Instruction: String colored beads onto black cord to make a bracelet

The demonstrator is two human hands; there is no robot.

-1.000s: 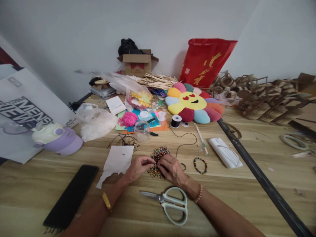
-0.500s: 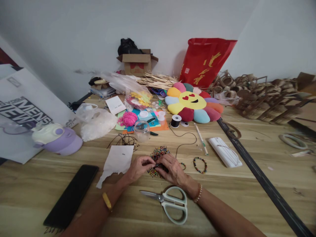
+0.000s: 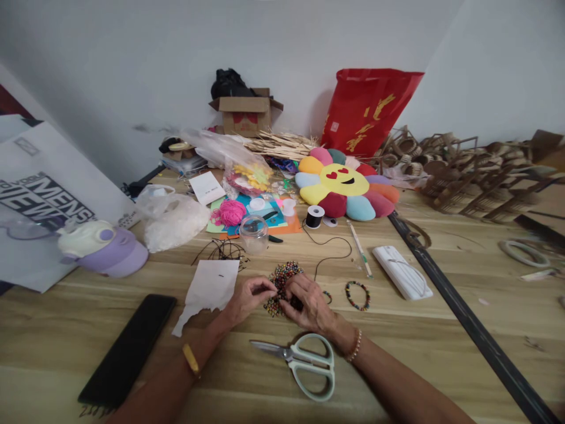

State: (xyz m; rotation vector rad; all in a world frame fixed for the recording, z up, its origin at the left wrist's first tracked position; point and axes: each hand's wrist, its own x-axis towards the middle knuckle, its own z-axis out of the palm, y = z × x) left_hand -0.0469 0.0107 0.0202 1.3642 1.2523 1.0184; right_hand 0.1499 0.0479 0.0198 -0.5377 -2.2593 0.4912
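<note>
My left hand (image 3: 251, 299) is at the left edge of a pile of small multicoloured beads (image 3: 286, 272), thumb and forefinger pinched together. What they hold, if anything, is too small to make out. My right hand (image 3: 309, 303) curls over the pile's right side, its fingers closed on a black cord (image 3: 316, 272) threaded with beads. A short strand of beads (image 3: 327, 297) shows beside that hand. The cord leads back to a black spool (image 3: 315, 217). A finished-looking bead bracelet (image 3: 358, 295) lies to the right. Scissors (image 3: 300, 360) rest in front of both hands.
Left of the beads lie torn white paper (image 3: 212, 287) and a black phone-like slab (image 3: 128, 351). Behind stand a clear jar (image 3: 254, 235), pink yarn (image 3: 229, 213) and a flower cushion (image 3: 346, 182). A white power bank-like block (image 3: 401, 272) lies right.
The fingers of my two hands, which met over the beads, are now slightly apart. My right hand has shifted a little to the right; the surrounding things stay put.
</note>
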